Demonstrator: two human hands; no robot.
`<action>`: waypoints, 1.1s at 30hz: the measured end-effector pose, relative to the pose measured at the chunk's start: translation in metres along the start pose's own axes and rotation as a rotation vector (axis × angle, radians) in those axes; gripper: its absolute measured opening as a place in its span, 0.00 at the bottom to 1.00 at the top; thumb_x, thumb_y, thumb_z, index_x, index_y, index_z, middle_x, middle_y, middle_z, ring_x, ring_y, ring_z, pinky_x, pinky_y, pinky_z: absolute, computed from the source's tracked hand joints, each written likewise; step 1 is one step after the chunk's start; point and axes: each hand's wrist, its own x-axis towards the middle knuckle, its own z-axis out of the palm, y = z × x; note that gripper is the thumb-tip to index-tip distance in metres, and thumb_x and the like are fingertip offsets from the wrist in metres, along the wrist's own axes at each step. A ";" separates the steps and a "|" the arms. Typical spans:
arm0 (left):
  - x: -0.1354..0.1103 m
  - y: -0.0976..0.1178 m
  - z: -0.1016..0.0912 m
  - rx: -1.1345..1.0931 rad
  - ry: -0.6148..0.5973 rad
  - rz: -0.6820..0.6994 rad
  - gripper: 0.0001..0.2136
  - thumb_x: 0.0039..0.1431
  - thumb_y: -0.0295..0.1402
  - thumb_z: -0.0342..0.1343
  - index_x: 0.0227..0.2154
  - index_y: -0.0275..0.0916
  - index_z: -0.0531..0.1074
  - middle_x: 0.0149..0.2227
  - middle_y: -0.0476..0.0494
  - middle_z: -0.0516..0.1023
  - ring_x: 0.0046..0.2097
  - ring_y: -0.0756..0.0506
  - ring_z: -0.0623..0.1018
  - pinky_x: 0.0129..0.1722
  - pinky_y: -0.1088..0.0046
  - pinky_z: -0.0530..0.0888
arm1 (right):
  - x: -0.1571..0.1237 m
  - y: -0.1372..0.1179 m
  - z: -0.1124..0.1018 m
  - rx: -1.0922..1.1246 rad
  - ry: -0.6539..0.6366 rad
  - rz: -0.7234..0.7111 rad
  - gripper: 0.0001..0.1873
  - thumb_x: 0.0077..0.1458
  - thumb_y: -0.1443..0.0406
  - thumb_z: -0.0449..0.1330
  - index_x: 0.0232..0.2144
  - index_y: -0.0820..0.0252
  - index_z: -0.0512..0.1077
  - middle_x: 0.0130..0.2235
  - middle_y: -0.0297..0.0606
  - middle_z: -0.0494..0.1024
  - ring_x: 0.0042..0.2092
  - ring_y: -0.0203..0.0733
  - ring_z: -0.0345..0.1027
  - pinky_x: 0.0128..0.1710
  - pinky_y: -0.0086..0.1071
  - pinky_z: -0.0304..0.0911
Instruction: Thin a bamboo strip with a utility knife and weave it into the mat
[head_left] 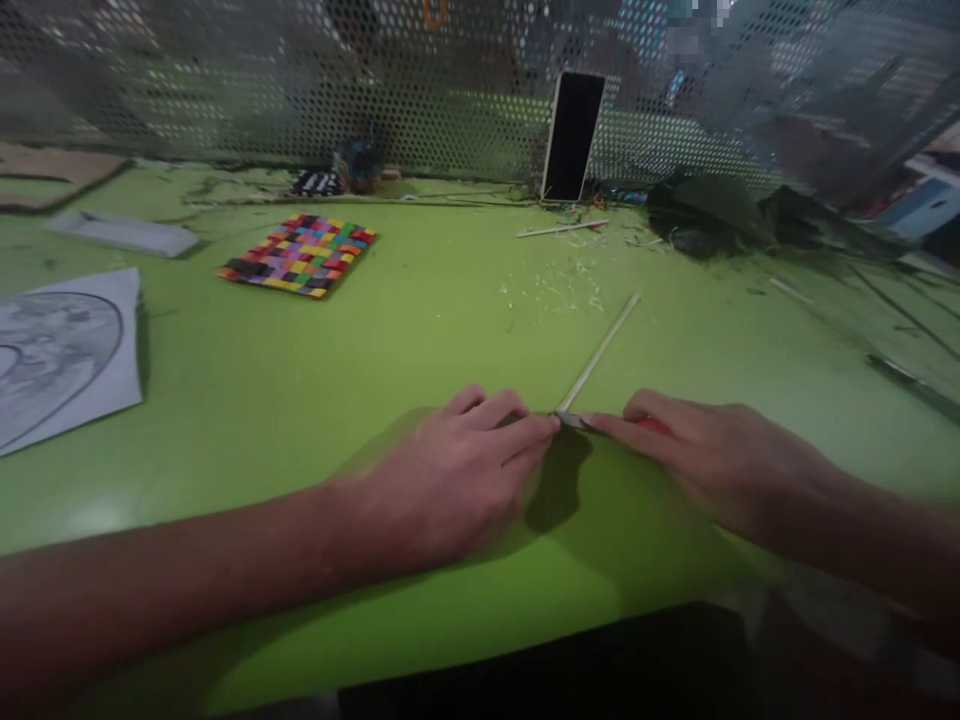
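My left hand [469, 465] is closed in a pinch at the near end of a thin pale strip [600, 352], which slants away to the upper right over the green table. My right hand [712, 445] is wrapped round a small knife [576, 421]; a bit of its red handle shows between the fingers. The knife's grey blade meets the strip right beside my left fingertips, and my right forefinger stretches along it. Fine pale shavings [562, 285] lie scattered beyond the strip.
Further back on the table [420, 340] are a colourful woven mat [300, 257], a printed sheet [67, 350] and a pale tray-like piece [124, 233]. A phone [574, 137] leans against the perforated metal screen [450, 110]. Dark leaf-like material [712, 215] lies at the back right.
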 end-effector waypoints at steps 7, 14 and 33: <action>0.000 0.000 0.000 0.002 0.039 0.009 0.15 0.72 0.28 0.51 0.56 0.29 0.74 0.58 0.37 0.80 0.51 0.42 0.76 0.48 0.63 0.76 | 0.002 -0.001 -0.004 -0.076 0.066 -0.080 0.31 0.63 0.74 0.47 0.65 0.54 0.67 0.35 0.35 0.71 0.25 0.35 0.53 0.25 0.31 0.40; 0.001 0.000 -0.002 0.015 0.011 0.019 0.15 0.72 0.29 0.51 0.55 0.30 0.74 0.58 0.35 0.79 0.52 0.41 0.76 0.49 0.62 0.75 | 0.001 -0.002 -0.003 -0.037 0.034 -0.039 0.30 0.65 0.71 0.49 0.66 0.52 0.67 0.36 0.36 0.73 0.26 0.35 0.55 0.25 0.31 0.41; 0.007 0.001 -0.009 0.006 -0.104 0.066 0.16 0.74 0.28 0.46 0.54 0.26 0.75 0.58 0.32 0.77 0.51 0.40 0.75 0.51 0.60 0.75 | 0.002 -0.011 -0.007 -0.082 0.020 0.039 0.25 0.65 0.70 0.49 0.61 0.54 0.70 0.36 0.36 0.73 0.26 0.35 0.55 0.25 0.32 0.39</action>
